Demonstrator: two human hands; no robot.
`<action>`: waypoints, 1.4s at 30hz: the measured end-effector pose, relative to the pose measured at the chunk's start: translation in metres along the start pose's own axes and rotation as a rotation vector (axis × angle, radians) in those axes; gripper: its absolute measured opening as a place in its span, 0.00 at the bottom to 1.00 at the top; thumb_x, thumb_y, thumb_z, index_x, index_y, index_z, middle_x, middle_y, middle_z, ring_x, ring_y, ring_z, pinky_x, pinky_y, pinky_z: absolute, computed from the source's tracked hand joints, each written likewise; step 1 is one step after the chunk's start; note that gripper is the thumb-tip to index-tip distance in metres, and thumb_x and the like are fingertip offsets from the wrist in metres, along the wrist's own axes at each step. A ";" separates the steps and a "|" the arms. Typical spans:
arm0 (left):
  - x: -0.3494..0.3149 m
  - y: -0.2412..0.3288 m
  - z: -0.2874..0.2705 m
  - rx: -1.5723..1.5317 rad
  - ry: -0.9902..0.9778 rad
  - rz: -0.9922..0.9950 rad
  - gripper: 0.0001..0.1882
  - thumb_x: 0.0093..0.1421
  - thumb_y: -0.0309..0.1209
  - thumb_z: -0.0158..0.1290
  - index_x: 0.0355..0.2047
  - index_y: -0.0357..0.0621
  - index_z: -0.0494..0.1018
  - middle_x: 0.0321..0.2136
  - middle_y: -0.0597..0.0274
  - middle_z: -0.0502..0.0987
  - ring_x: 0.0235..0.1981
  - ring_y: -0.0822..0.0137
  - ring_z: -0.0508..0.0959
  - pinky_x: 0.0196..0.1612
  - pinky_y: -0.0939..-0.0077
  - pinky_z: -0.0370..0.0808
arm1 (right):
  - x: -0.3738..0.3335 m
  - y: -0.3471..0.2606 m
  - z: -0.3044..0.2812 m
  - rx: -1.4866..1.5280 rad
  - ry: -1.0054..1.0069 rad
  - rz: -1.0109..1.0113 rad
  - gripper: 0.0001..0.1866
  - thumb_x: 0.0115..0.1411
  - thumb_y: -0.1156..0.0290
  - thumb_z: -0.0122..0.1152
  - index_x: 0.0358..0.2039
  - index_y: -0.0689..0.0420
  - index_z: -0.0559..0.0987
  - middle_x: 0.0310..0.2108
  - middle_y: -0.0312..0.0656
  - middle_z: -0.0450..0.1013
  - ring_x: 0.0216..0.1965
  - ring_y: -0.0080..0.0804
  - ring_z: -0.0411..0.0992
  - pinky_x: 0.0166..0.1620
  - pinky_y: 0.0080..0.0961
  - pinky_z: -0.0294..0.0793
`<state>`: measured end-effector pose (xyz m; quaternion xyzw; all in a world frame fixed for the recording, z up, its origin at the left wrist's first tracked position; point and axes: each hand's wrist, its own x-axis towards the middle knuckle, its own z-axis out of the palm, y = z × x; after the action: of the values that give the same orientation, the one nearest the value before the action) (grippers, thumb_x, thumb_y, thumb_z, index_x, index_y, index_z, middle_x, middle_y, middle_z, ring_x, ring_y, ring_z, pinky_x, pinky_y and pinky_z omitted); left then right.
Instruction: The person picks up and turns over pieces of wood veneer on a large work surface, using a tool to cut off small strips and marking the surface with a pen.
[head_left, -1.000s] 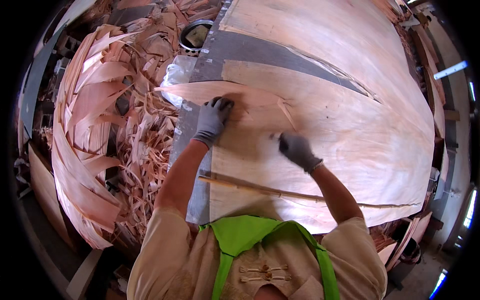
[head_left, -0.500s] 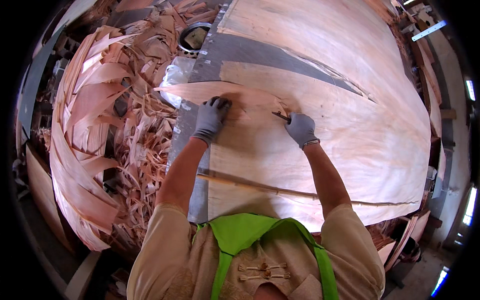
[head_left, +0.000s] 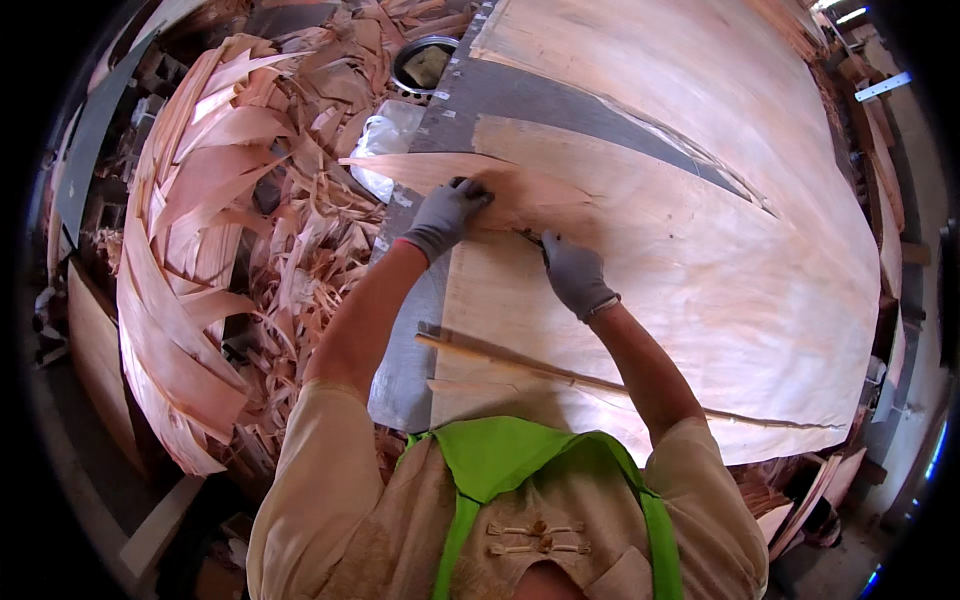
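Observation:
My left hand (head_left: 448, 213), in a grey glove with dark fingertips, presses down on a pointed, reddish piece of wood veneer (head_left: 545, 190). Its fingers are bent a little and spread over the veneer near the sheet's left edge. Under this piece lies a broad pale veneer sheet (head_left: 740, 290). My right hand (head_left: 575, 272), gloved too, is closed around a small dark hand tool (head_left: 528, 236). The tool's slim tip points left, at the lower edge of the reddish piece. Its exact kind is too small to make out.
A thin wooden stick (head_left: 560, 374) lies across the sheet near me. Veneer scraps (head_left: 300, 270) heap up left of the grey tabletop (head_left: 400, 370). A white plastic bag (head_left: 385, 145) and a round metal bowl (head_left: 425, 65) sit by its left edge. Another veneer sheet (head_left: 650, 70) lies beyond.
My right hand has moved left and a little nearer to me with the tool, whose tip now lies along the lower edge of the reddish piece. My left hand still presses. The whole view has shifted slightly.

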<state>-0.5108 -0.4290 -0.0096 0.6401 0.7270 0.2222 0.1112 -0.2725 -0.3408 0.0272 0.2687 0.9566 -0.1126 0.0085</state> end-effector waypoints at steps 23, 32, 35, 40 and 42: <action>0.017 -0.011 0.001 -0.019 0.134 0.184 0.18 0.46 0.18 0.46 0.35 0.49 0.78 0.36 0.56 0.77 0.41 0.53 0.75 0.44 0.60 0.71 | -0.113 0.107 -0.132 1.297 0.693 0.682 0.10 0.64 0.65 0.50 0.38 0.54 0.78 0.15 0.26 0.62 0.10 0.12 0.54 0.14 0.13 0.53; 0.085 0.142 -0.123 0.143 0.339 0.330 0.18 0.45 0.23 0.51 0.39 0.46 0.75 0.40 0.58 0.72 0.41 0.53 0.71 0.40 0.59 0.70 | -0.053 0.174 -0.426 1.033 1.153 0.121 0.19 0.63 0.62 0.52 0.50 0.60 0.72 0.33 0.33 0.75 0.11 0.13 0.54 0.15 0.14 0.52; 0.118 0.232 -0.144 0.089 0.325 0.512 0.16 0.46 0.23 0.52 0.39 0.46 0.75 0.41 0.58 0.73 0.42 0.52 0.72 0.42 0.59 0.71 | -0.017 0.211 -0.456 0.884 1.311 0.139 0.10 0.57 0.63 0.62 0.31 0.57 0.79 0.13 0.27 0.60 0.10 0.15 0.53 0.14 0.18 0.50; 0.128 0.289 -0.185 -0.265 0.500 0.520 0.13 0.56 0.25 0.51 0.43 0.45 0.75 0.41 0.61 0.76 0.38 0.65 0.75 0.38 0.76 0.72 | 0.008 0.149 -0.443 1.238 1.402 0.138 0.10 0.56 0.68 0.61 0.25 0.62 0.78 0.16 0.36 0.72 0.16 0.18 0.62 0.20 0.21 0.59; 0.135 0.312 -0.205 -0.488 0.451 0.342 0.14 0.59 0.27 0.52 0.47 0.46 0.74 0.39 0.64 0.77 0.33 0.73 0.74 0.33 0.82 0.71 | 0.009 0.134 -0.422 1.215 1.377 0.110 0.10 0.56 0.68 0.60 0.26 0.64 0.79 0.17 0.36 0.72 0.17 0.20 0.64 0.21 0.24 0.61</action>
<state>-0.3481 -0.3079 0.3324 0.6421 0.5414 0.5396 0.0588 -0.1921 -0.1319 0.4098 0.2800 0.5127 -0.4103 -0.7003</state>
